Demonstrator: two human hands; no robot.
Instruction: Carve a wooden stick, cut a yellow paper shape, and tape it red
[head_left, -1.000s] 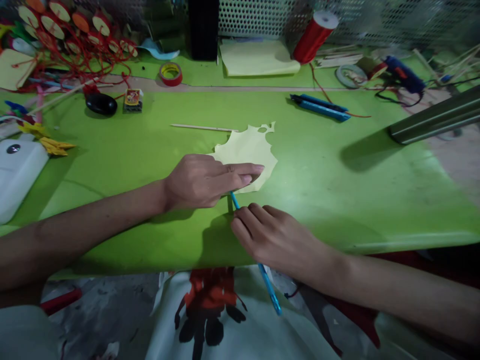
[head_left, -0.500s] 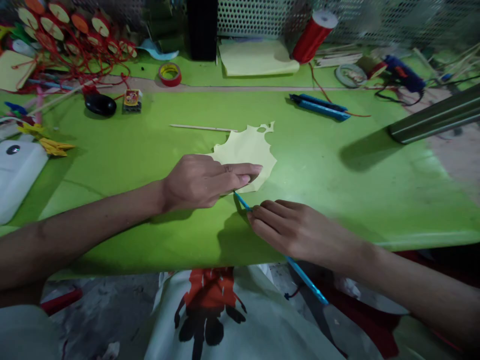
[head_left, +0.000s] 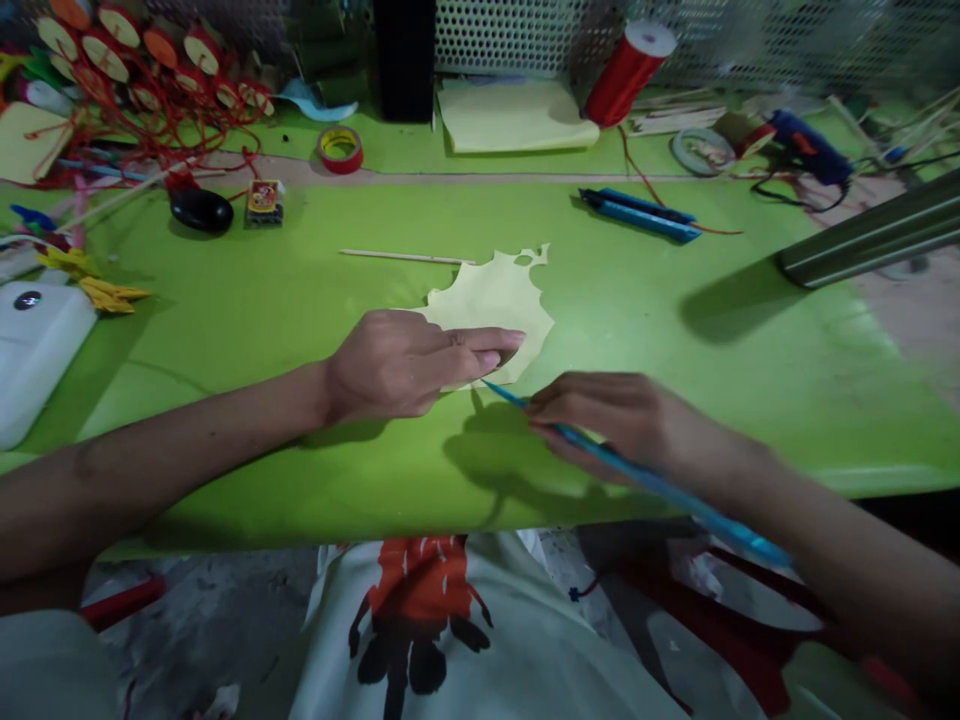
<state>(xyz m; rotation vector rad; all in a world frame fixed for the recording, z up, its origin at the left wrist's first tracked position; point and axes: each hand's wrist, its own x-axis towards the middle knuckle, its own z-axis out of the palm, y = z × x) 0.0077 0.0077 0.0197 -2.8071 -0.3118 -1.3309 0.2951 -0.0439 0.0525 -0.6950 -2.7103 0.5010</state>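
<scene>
A cut piece of pale yellow paper (head_left: 499, 290) with a scalloped, jagged edge lies on the green tabletop. My left hand (head_left: 409, 365) rests over its lower left part, fingers stretched out and pressing it flat; the hand hides part of the sheet. In my right hand (head_left: 607, 420) a slim blue pencil-like stick (head_left: 675, 490) is pinched near its pointed end. That tip touches or nearly touches the paper's lower edge, close to my left thumb. The stick slants back over my right wrist. A thin wooden stick (head_left: 405, 257) lies just beyond, reaching to the paper's upper left edge.
Blue cutter (head_left: 641, 213) at right, near a metal cylinder (head_left: 870, 235). Behind stand a red ribbon spool (head_left: 628, 75), folded yellow paper (head_left: 517, 115), tape roll (head_left: 340, 149) and glue gun (head_left: 810, 150). A black mouse (head_left: 201, 210) and small box (head_left: 264, 203) sit left.
My right hand has shifted slightly right and turned, so the blue stick's rear end swung up and right across the wrist. The tip moved a little right. My left hand and the paper stayed still.
</scene>
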